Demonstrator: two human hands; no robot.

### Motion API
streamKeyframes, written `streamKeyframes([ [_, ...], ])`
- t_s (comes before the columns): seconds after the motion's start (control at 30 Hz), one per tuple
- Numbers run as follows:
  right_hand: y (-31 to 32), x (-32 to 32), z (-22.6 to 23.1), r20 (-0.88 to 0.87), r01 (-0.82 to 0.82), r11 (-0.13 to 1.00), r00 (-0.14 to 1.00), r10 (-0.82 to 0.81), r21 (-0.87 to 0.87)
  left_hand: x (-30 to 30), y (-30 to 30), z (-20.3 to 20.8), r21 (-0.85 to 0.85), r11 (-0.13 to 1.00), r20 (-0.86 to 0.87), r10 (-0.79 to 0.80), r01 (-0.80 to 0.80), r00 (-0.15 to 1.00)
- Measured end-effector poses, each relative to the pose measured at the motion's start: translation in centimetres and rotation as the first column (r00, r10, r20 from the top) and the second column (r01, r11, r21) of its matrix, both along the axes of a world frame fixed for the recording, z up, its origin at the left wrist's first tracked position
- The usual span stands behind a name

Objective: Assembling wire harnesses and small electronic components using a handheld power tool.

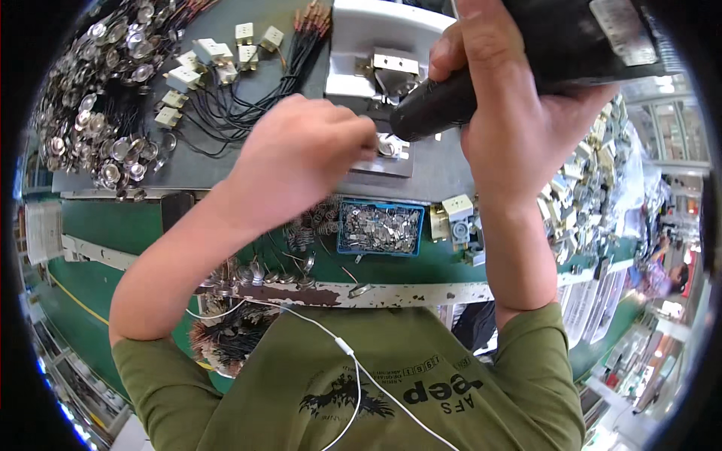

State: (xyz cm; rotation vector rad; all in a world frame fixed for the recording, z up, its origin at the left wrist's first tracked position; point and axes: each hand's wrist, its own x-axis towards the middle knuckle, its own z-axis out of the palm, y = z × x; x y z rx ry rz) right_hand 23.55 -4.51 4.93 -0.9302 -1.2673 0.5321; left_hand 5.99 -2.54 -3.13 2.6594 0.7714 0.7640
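One right hand (pixel 515 105) grips a bulky black tool (pixel 560 45) with tapered nozzle (pixel 436 109) over the grey surface (pixel 450 171), near a silver metal fixture (pixel 391 164); beside it, the left hand (pixel 304 146) is blurred, its grip unclear.

Dark lettering (pixel 438 391) and numerals (pixel 421 367) cross an olive-green cloth T-shirt (pixel 263 391); the silvery rectangular label (pixel 623 31) on a black tapered tool (pixel 553 45) is illegible.

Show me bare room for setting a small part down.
Small bare patches: the grey plate between the metal fixture and right forearm; the green surface between the blue tray, that forearm and chipped white edge. Crowded: far left, silver discs; beyond that forearm, pale connectors.
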Motion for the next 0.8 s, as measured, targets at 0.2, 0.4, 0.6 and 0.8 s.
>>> streamKeyframes([
  [0.2,-0.8,0.8,-1.0,0.001,0.026,0.990,1.000,-0.027,0.141,1.3,0.1,-2.4,0.111,0.993,-0.072,0.057,-0.049,0.996],
  [0.4,-0.3,1.3,-2.9,-0.075,0.037,0.966,0.997,-0.018,0.258,1.2,0.2,-3.5,0.153,0.987,-0.060,0.065,-0.055,0.996],
  [0.6,1.9,-0.4,-4.2,-0.123,0.020,0.916,0.992,0.032,0.401,0.4,0.6,-3.4,0.038,0.999,-0.048,0.028,-0.027,0.998],
  [0.8,2.8,-0.7,-4.8,-0.149,-0.019,0.842,0.982,0.117,0.539,0.7,0.6,-3.1,-0.001,1.000,-0.065,0.005,-0.006,0.998],
])
